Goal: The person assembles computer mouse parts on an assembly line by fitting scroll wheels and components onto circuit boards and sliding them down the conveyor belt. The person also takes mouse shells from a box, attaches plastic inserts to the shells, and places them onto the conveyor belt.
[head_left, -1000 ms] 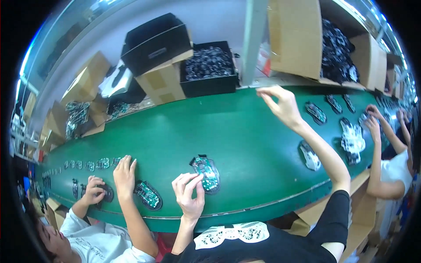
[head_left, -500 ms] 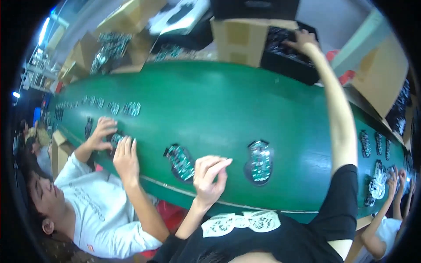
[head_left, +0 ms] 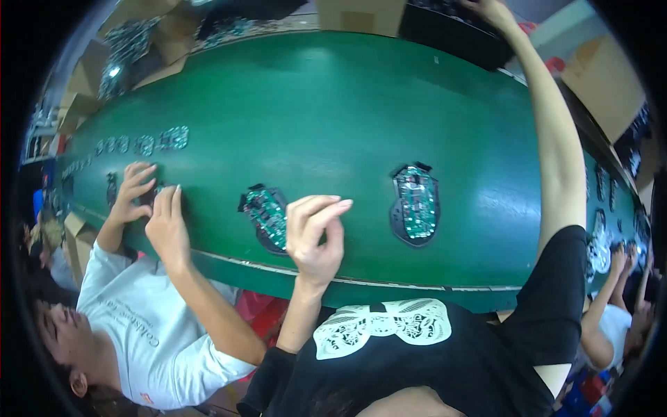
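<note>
My left hand hovers over the near edge of the green table, its fingers drawn together in a pinch. Anything between the fingertips is too small to make out. Just left of it lies a dark, rounded casing with a green circuit board on it, partly behind my hand. A similar casing bearing a circuit board lies to the right, untouched. My right arm stretches far forward, and my right hand is at the black box at the back. The top edge cuts off its fingers.
On my left, a co-worker's hands handle a small part. Several circuit boards lie in a row beyond them. Cardboard boxes line the table's far side. At far right, another person's hands work near a white part.
The view has tilted, so the table and casings sit higher in the picture. My right hand stays at the black box, now partly out of view. My left hand keeps its pinch.
</note>
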The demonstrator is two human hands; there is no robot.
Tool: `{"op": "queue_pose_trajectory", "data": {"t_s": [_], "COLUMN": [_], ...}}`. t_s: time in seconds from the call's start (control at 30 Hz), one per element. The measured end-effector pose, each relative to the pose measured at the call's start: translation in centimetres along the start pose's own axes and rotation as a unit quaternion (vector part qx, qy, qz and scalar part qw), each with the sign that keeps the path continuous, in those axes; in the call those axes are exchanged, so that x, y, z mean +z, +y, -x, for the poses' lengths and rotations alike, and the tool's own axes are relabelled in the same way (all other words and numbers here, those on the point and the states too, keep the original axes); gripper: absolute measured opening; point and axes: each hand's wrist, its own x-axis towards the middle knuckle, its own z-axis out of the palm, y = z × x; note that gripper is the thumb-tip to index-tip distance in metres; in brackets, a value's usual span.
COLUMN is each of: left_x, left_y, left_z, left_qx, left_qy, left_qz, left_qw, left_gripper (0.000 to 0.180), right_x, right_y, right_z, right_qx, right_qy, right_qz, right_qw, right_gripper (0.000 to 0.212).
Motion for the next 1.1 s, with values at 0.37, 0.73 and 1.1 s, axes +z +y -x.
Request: {"op": "queue_pose_trajectory", "data": {"t_s": [0.37, 0.73, 1.1], "left_x": [0.8, 0.2, 1.1], "left_y": [0.5, 0.1, -0.5], "left_z": [-0.2, 0.2, 0.3], "left_qx": [0.017, -0.01, -0.067], "left_qy": [-0.015, -0.003, -0.053], "left_qz": [0.039, 0.015, 0.108], "left_qw": [0.999, 1.0, 0.991], "left_gripper": [0.034, 0.034, 0.068], "right_x": [-3.7, -6.8, 1.4], "right_y": [0.1, -14.4, -25.8], "right_z": [2.6, 14.9, 28.7], "right_qx": [0.023, 0.102, -0.113], "right_qy": [0.206, -0.015, -0.292], "right_qz": [-0.002, -0.381, -0.181], "right_qw": [0.978, 0.919, 0.932], "right_gripper": [0.023, 0.033, 0.024]}}
